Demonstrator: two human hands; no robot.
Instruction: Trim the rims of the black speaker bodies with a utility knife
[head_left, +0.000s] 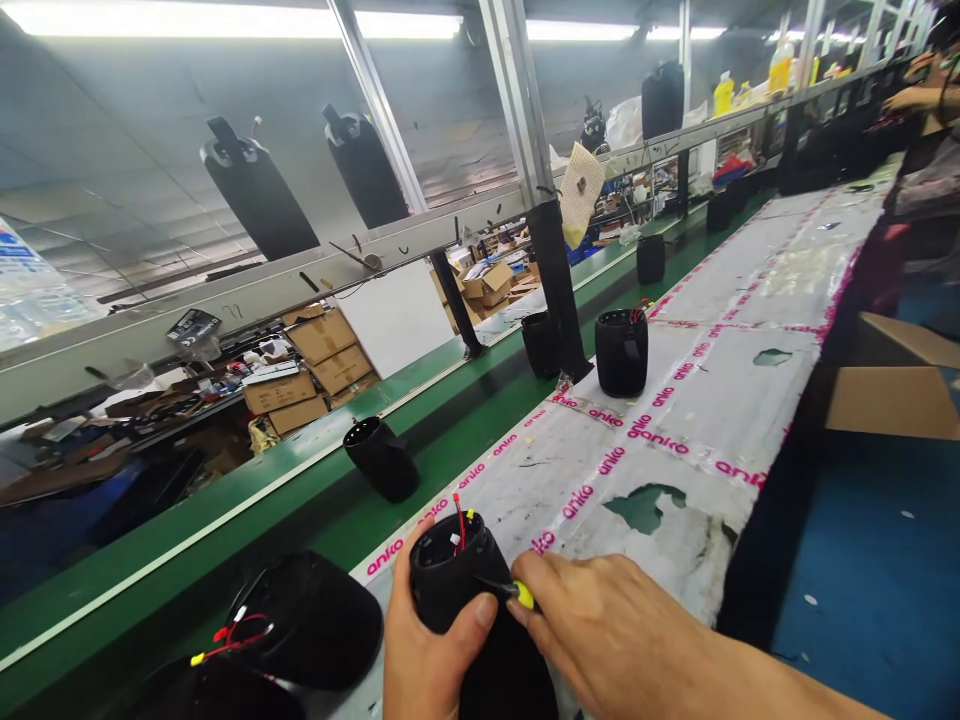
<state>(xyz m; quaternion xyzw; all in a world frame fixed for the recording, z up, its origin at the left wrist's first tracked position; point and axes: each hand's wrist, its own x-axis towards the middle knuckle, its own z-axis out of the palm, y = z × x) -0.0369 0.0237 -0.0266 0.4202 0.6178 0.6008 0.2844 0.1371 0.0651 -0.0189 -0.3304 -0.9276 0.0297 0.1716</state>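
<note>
A black cylindrical housing stands near the bottom centre, its open top showing red wires with small white and yellow connectors. My left hand is wrapped round its left side, thumb across the front. My right hand is closed on a tool with a yellow handle; the tool's dark shaft touches the housing's side just below the rim. To the left, another black housing lies tilted, with red wires at its opening, and part of one more shows at the bottom edge.
A green conveyor runs diagonally beyond the worktop and carries several black housings. One housing stands on the worktop beside a post. An open carton is at right. A person's hands show far right.
</note>
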